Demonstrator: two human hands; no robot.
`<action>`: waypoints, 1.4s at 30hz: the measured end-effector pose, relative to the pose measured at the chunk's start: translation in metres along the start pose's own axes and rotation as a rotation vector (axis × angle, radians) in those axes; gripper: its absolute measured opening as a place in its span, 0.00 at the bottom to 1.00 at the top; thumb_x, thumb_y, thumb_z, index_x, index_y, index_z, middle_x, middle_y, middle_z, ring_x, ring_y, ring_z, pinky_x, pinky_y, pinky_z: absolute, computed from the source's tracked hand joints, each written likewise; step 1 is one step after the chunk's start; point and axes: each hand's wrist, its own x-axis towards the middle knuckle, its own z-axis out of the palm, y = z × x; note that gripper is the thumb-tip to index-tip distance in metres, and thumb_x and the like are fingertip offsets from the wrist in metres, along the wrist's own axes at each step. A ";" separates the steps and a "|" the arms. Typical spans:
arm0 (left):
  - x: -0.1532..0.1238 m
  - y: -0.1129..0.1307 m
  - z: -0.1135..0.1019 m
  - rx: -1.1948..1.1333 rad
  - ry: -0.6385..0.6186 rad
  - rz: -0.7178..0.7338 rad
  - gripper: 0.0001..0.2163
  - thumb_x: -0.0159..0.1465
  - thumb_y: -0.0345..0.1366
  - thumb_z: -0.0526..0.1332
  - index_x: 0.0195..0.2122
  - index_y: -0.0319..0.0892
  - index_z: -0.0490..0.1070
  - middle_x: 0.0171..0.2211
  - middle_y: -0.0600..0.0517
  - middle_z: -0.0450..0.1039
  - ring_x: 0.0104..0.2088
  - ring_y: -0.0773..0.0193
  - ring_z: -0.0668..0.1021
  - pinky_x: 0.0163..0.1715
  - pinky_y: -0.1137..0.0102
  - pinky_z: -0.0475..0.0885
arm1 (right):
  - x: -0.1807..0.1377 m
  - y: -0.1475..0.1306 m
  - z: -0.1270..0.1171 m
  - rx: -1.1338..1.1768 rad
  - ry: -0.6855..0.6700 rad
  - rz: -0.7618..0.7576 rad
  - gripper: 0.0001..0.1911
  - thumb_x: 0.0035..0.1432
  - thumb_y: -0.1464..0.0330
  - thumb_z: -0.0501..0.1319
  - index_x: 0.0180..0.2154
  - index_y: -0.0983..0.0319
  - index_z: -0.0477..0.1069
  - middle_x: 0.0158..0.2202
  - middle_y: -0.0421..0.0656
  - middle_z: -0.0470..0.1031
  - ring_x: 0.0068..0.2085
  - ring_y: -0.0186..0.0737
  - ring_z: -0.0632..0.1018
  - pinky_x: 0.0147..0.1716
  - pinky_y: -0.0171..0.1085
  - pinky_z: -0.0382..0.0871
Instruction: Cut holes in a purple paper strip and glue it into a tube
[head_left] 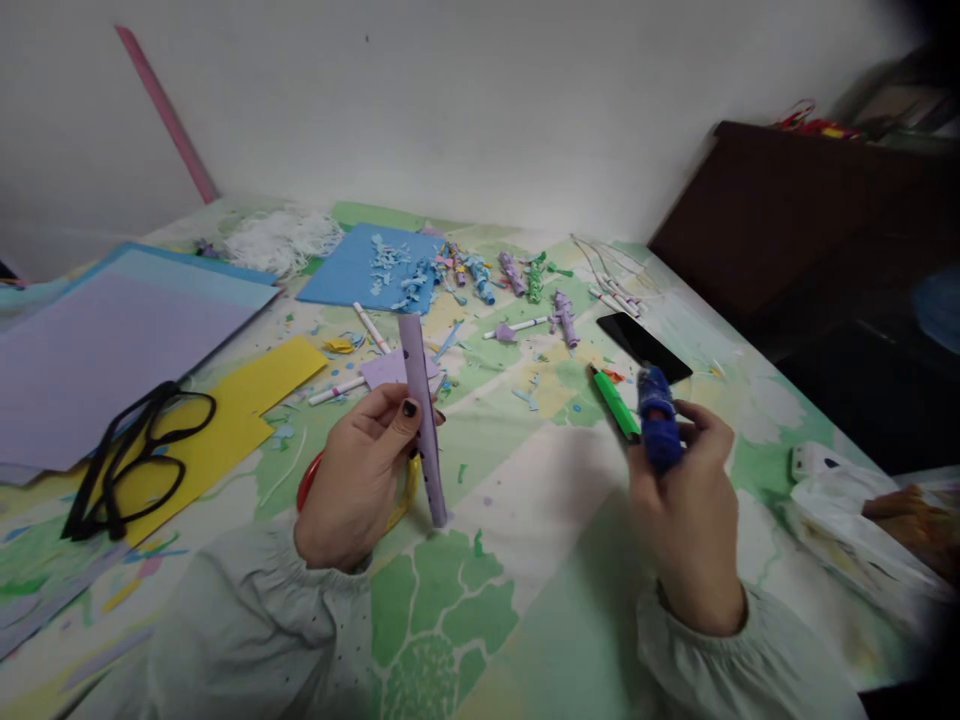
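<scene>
My left hand [367, 465] pinches a long narrow purple paper roll [424, 430] between thumb and fingers. The roll stands nearly upright, its lower end close to the tablecloth, and dark spots run along its side. Behind that wrist, a red ring [307, 482] and a yellow ring [406, 500] partly show. On the right, my right hand [686, 500] is closed around a dark blue bottle-shaped object [660, 430], blurred and partly covered by the fingers. Beside it lies a green highlighter [615, 402], and a black phone [645, 345] is just beyond.
Fringed paper rolls [480, 278] and a blue sheet [337, 270] lie toward the wall. To the left are purple sheets [135, 330], yellow paper [247, 400] and black glasses [150, 450]. White-barrelled pens [369, 328] and paper scraps are scattered about. A plastic bag [847, 520] sits at right.
</scene>
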 end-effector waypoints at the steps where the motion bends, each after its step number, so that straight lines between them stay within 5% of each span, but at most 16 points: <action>1: 0.000 0.000 0.000 0.004 -0.015 0.002 0.12 0.50 0.39 0.72 0.30 0.41 0.73 0.25 0.56 0.73 0.26 0.71 0.71 0.26 0.78 0.67 | 0.005 0.007 0.001 -0.050 -0.029 0.000 0.32 0.58 0.66 0.55 0.61 0.72 0.50 0.50 0.62 0.68 0.41 0.57 0.76 0.35 0.51 0.72; 4: -0.001 0.000 0.000 0.021 -0.050 0.022 0.13 0.49 0.38 0.73 0.31 0.41 0.73 0.27 0.55 0.74 0.27 0.69 0.73 0.25 0.76 0.67 | 0.016 0.030 0.003 -0.149 -0.049 -0.037 0.35 0.57 0.71 0.52 0.62 0.81 0.44 0.56 0.71 0.58 0.57 0.66 0.65 0.48 0.57 0.67; 10: -0.006 0.001 0.001 0.089 -0.127 0.083 0.13 0.49 0.36 0.72 0.32 0.40 0.71 0.28 0.54 0.76 0.25 0.69 0.74 0.26 0.74 0.70 | 0.023 0.037 -0.006 -0.390 -0.231 0.330 0.37 0.58 0.66 0.54 0.61 0.83 0.46 0.46 0.71 0.68 0.49 0.70 0.73 0.42 0.58 0.69; 13: -0.009 0.004 0.002 0.156 -0.141 0.125 0.12 0.50 0.35 0.72 0.32 0.41 0.71 0.28 0.54 0.76 0.26 0.68 0.75 0.28 0.73 0.73 | 0.022 0.022 -0.017 -0.425 -0.215 0.351 0.36 0.59 0.65 0.54 0.63 0.79 0.47 0.48 0.68 0.68 0.50 0.69 0.73 0.43 0.59 0.68; 16: -0.013 0.006 0.002 0.225 -0.182 0.159 0.09 0.52 0.34 0.70 0.31 0.42 0.71 0.29 0.54 0.76 0.28 0.68 0.76 0.30 0.74 0.74 | 0.018 -0.002 -0.031 -0.294 -0.098 0.166 0.25 0.59 0.66 0.55 0.56 0.71 0.63 0.51 0.64 0.69 0.52 0.67 0.71 0.47 0.61 0.64; 18: -0.015 0.007 0.001 0.251 -0.206 0.183 0.09 0.53 0.33 0.70 0.30 0.42 0.70 0.30 0.54 0.76 0.30 0.67 0.77 0.31 0.75 0.74 | 0.014 -0.022 -0.040 -0.035 -0.012 -0.166 0.18 0.59 0.66 0.57 0.49 0.67 0.68 0.50 0.58 0.71 0.53 0.59 0.72 0.51 0.57 0.64; 21: -0.018 0.008 0.000 0.267 -0.226 0.209 0.09 0.53 0.32 0.70 0.29 0.43 0.70 0.31 0.54 0.76 0.32 0.66 0.77 0.34 0.74 0.74 | 0.009 -0.053 -0.042 0.333 -0.228 -0.641 0.23 0.57 0.65 0.62 0.54 0.61 0.63 0.51 0.51 0.72 0.53 0.49 0.72 0.51 0.47 0.67; 23: -0.020 0.008 -0.001 0.266 -0.236 0.234 0.08 0.53 0.32 0.70 0.29 0.44 0.70 0.31 0.55 0.75 0.33 0.66 0.77 0.35 0.74 0.74 | 0.008 -0.067 -0.035 0.399 -0.302 -0.780 0.23 0.56 0.66 0.64 0.53 0.61 0.63 0.46 0.50 0.74 0.49 0.47 0.74 0.46 0.44 0.69; 28: -0.019 0.009 -0.002 0.318 -0.237 0.263 0.06 0.53 0.32 0.70 0.31 0.44 0.75 0.30 0.54 0.75 0.29 0.67 0.76 0.30 0.77 0.73 | 0.009 -0.074 -0.016 0.623 -0.256 -0.720 0.06 0.56 0.73 0.61 0.38 0.62 0.69 0.31 0.42 0.75 0.31 0.35 0.75 0.31 0.34 0.70; 42: -0.020 0.015 -0.003 0.408 -0.557 0.356 0.05 0.57 0.32 0.65 0.31 0.49 0.79 0.29 0.51 0.77 0.33 0.62 0.77 0.35 0.71 0.73 | 0.004 -0.070 -0.012 0.943 -0.287 -0.738 0.04 0.55 0.74 0.60 0.35 0.63 0.72 0.28 0.43 0.75 0.30 0.34 0.76 0.28 0.33 0.73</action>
